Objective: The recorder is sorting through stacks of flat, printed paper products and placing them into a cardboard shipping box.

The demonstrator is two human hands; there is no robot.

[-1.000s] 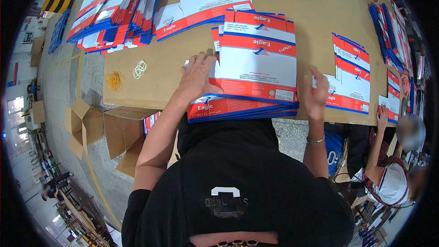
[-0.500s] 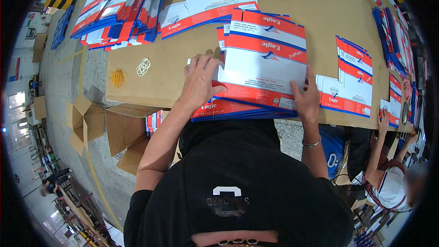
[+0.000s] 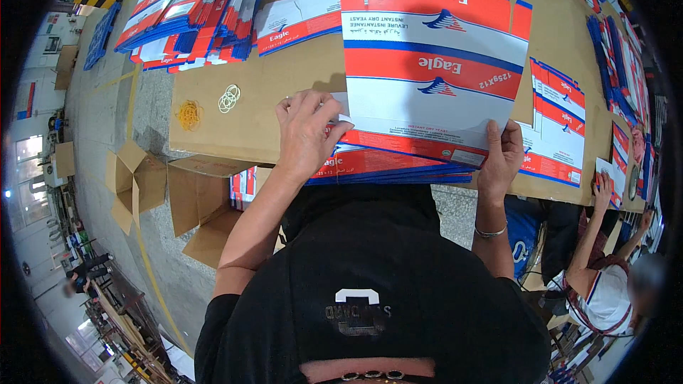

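Across the work area, a broad brown table [image 3: 235, 128]. At its far left, a fanned heap of flat red, white and blue printed card blanks [image 3: 185, 0], leaning over one another. At the near edge, close to the black-clad body, a low stack of matching card blanks with blue edges [image 3: 398, 165].

Above that stack, held up at a tilt and partly covering it, a glossy red, white and blue flat card blank with a notched far edge [image 3: 434, 64]. Single or several layers: impossible to tell.

At its lower right corner, the bare right hand [image 3: 500, 153], gripping, thumb on the printed face and fingers mostly hidden behind. By its lower left corner, the bare left hand [image 3: 306, 124], fingers curled, thumb stretched toward the blank; cannot tell whether pinching or merely resting.

To handle well: pinch lightly, thumb flat, to spare the card a dent. Feel for a second layer clinging underneath. Steady the stack with the left hand to avoid dragging lower blanks askew. Raise evenly to prevent creasing.

Farther left, well apart, small clusters of yellow rubber bands [image 3: 189, 115] and pale rubber bands [image 3: 229, 98].
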